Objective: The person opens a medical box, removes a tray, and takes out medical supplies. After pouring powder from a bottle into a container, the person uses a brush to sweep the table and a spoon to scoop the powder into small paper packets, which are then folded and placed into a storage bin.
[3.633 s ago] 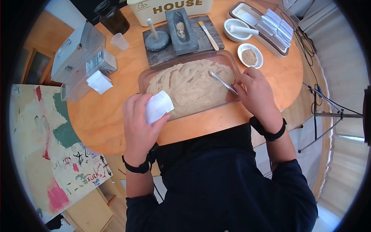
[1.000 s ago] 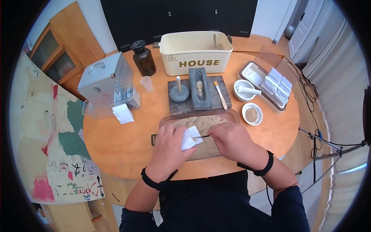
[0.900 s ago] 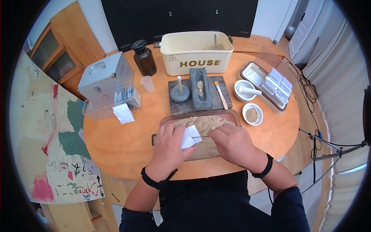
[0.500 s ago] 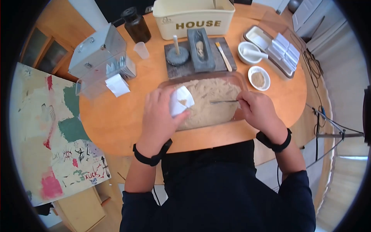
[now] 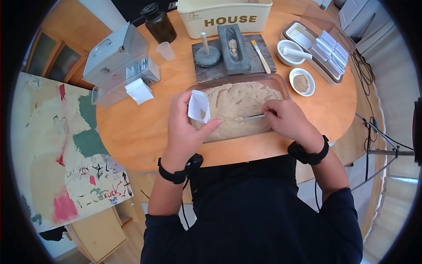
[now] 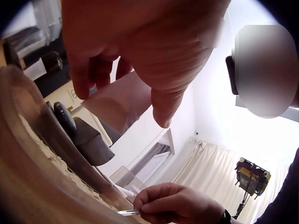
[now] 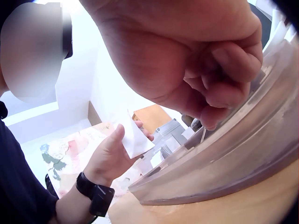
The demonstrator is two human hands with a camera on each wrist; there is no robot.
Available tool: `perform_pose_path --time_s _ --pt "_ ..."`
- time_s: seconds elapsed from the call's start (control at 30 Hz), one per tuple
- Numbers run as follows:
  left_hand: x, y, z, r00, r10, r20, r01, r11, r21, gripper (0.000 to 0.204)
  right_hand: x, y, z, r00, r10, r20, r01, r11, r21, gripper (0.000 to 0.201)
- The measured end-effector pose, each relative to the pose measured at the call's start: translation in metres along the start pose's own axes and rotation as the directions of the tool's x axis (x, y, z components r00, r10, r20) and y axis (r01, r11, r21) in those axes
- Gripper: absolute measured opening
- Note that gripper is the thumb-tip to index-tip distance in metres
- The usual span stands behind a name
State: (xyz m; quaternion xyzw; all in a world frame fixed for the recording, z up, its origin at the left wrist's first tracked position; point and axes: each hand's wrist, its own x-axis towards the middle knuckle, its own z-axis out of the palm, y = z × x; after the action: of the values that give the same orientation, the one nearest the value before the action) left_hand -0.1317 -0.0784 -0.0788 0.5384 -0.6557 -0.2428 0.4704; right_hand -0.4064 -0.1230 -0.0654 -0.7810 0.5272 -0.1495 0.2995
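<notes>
My left hand [image 5: 182, 127] holds a small white paper packet [image 5: 198, 105] over the left part of a clear tray [image 5: 283, 86]. The packet's mouth gapes, with a little tan powder inside. Fine tan powder [image 5: 246, 94] covers much of the tray floor. Between the thumb and fingers of my right hand [image 5: 288, 121] is the handle of a thin metal spoon [image 5: 254, 117]. Its tip, bearing some powder, points left towards the packet, low over the tray. In the left wrist view, the packet [image 6: 121, 102] sits between fingers and thumb.
Behind the tray, a dark board [image 5: 206, 77] carries a stone trough [image 5: 234, 48], a grinding wheel [image 5: 207, 57] and a brush [image 5: 260, 56]. On the right stand a powder bowl [image 5: 311, 90], a mortar [image 5: 285, 59] and a box of packets [image 5: 332, 79]. At left lie more packets [image 5: 140, 91].
A second ago the spoon's tip was in the packet's mouth. It then drew back right over the tray and now carries powder. The packet's mouth gapes wider, and the head view has tilted down.
</notes>
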Motion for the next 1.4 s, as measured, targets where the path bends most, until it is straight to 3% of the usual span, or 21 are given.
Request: perform_pose_path --time_s 0.07,0.13,0.33,0.53,0.63,0.7,0.73,0.87,0.97,1.03,1.07,1.17,1.3,1.4 --pt "0.003 0.002 0.003 1.0 0.011 0.0 -0.011 1.0 -0.026 0.073 -0.004 0.0 -0.003 1.0 -0.005 -0.006 0.005 1.0 -0.031 0.016" --pt "0.007 0.006 0.003 0.967 0.252 0.035 -0.249 0.91 0.331 0.076 -0.008 0.0 -0.008 1.0 -0.007 -0.008 0.007 0.998 -0.066 0.016" --pt "0.004 0.008 0.005 0.947 0.318 0.036 -0.313 0.898 0.308 0.075 -0.018 0.01 -0.011 0.996 0.027 -0.081 -0.034 0.996 -0.08 0.015" --pt "0.007 0.009 0.005 0.966 0.232 0.114 -0.258 0.884 0.39 0.066 -0.015 0.014 -0.017 0.997 0.062 -0.049 -0.056 0.991 0.119 0.015" --pt "0.01 0.018 0.007 0.976 0.144 0.161 -0.201 0.879 0.432 0.063 -0.013 0.009 -0.027 0.99 0.053 -0.13 -0.032 0.987 0.16 0.016" --pt "0.011 0.02 0.009 0.976 0.118 0.182 -0.19 0.873 0.449 0.063 -0.013 0.003 -0.038 0.981 0.128 -0.147 -0.092 0.97 0.225 0.016" --pt "0.011 0.021 0.011 0.974 0.094 0.207 -0.181 0.87 0.458 0.062 -0.012 0.002 -0.04 0.978 0.057 -0.202 -0.013 0.977 0.213 0.016" --pt "0.015 0.025 0.021 0.977 0.091 0.193 -0.172 0.871 0.46 0.062 -0.009 -0.018 -0.049 0.972 0.02 -0.233 0.029 0.978 0.207 0.015" --pt "0.017 0.029 0.026 0.976 0.08 0.201 -0.169 0.864 0.474 0.063 -0.005 -0.033 -0.039 0.964 -0.084 -0.252 0.113 0.988 0.102 0.011" --pt "0.018 0.03 0.029 0.978 0.049 0.203 -0.14 0.875 0.464 0.064 -0.001 -0.034 -0.025 0.85 -0.402 -0.342 0.346 0.914 -0.214 0.008" --pt "0.018 0.03 0.03 0.978 0.048 0.203 -0.14 0.874 0.466 0.064 -0.003 -0.035 -0.02 0.837 -0.448 -0.314 0.342 0.877 -0.337 0.011" --pt "0.018 0.028 0.028 0.981 0.043 0.192 -0.13 0.873 0.469 0.064 -0.008 -0.035 -0.016 0.81 -0.512 -0.287 0.371 0.825 -0.426 0.015" --pt "0.016 0.022 0.025 0.987 0.046 0.154 -0.112 0.886 0.451 0.063 -0.025 -0.023 -0.025 0.799 -0.451 -0.398 0.317 0.878 -0.359 0.014" --pt "0.015 0.017 0.023 0.991 0.025 0.131 -0.075 0.914 0.398 0.062 -0.043 -0.002 -0.027 0.873 -0.182 -0.452 0.086 0.971 -0.225 0.006"
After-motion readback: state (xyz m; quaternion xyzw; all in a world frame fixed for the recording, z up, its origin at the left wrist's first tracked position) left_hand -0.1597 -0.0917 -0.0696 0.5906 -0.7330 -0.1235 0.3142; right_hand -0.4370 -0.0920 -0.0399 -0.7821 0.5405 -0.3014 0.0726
